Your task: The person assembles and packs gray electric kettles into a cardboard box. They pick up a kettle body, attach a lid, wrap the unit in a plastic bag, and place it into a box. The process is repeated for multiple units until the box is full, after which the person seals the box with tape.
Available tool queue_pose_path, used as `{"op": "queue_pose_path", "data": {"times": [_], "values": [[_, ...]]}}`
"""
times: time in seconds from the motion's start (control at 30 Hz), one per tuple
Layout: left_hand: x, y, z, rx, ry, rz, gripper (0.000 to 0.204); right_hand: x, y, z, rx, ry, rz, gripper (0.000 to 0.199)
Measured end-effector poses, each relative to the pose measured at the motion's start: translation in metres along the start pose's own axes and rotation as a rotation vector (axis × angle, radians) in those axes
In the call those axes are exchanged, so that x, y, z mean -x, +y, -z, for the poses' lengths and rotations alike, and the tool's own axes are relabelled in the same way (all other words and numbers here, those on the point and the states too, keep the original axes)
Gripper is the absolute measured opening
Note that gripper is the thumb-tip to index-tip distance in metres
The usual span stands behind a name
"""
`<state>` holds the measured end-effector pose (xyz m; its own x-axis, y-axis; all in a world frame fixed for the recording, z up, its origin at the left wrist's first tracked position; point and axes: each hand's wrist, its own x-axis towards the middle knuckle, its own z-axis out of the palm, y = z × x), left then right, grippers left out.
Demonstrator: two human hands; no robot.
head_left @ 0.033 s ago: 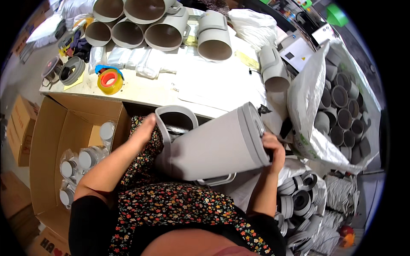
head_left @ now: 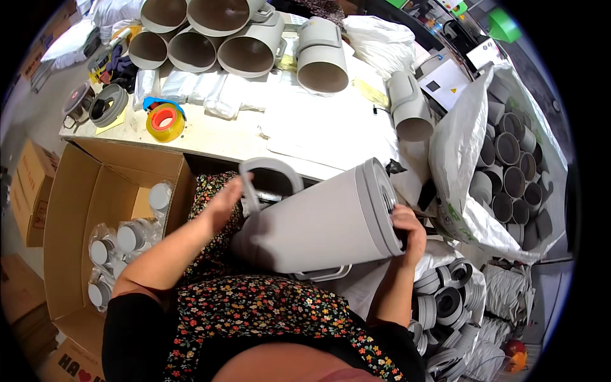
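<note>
Right hand [head_left: 407,232] gripped lid end of grey jug body [head_left: 318,226], fingers curled over rim, likely steadying it. Left hand [head_left: 226,200] lay at handle end, fingers spread on loop handle [head_left: 270,172]; not clear whether closed around it. Jug lay tilted sideways across lap, just below table's [head_left: 210,137] near edge. Cardboard box [head_left: 83,191] of wrapped lids stood left. Tape roll [head_left: 164,121] sat near table's front edge, 5 open jug shells [head_left: 248,54] toward far edge. Bag of grey rings [head_left: 509,165] crowded right side.
</note>
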<state>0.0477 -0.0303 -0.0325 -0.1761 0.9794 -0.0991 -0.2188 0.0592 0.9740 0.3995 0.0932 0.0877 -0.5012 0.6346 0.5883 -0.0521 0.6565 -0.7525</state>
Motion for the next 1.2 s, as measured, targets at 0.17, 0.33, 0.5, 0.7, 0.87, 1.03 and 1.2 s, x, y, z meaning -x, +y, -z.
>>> {"op": "queue_pose_path", "data": {"times": [0.17,0.33,0.5,0.7,0.87,1.03,1.2], "values": [[0.002,0.050,-0.058,-0.126,-0.410,-0.257,0.089,-0.032,-0.025,0.000,-0.053,-0.180,0.000,0.050],[0.003,0.031,-0.060,-0.505,-0.327,-0.485,0.088,-0.079,0.059,-0.002,0.161,0.215,-0.281,0.019],[0.001,0.037,-0.052,-0.590,-0.362,-0.556,0.081,-0.105,0.178,-0.091,0.881,-0.315,0.159,0.045],[0.005,0.032,-0.048,-0.538,-0.322,-0.557,0.076,-0.097,0.216,-0.118,0.362,-0.099,-0.417,0.028],[0.009,0.038,-0.058,-0.509,-0.330,-0.532,0.077,-0.076,0.202,-0.130,0.674,-0.202,0.007,0.019],[0.012,0.033,-0.059,-0.478,-0.318,-0.517,0.080,-0.082,0.225,-0.121,0.430,-0.020,-0.426,0.021],[0.012,0.030,-0.055,-0.483,-0.322,-0.475,0.086,-0.095,0.231,-0.116,0.082,0.149,-0.597,0.026]]}}
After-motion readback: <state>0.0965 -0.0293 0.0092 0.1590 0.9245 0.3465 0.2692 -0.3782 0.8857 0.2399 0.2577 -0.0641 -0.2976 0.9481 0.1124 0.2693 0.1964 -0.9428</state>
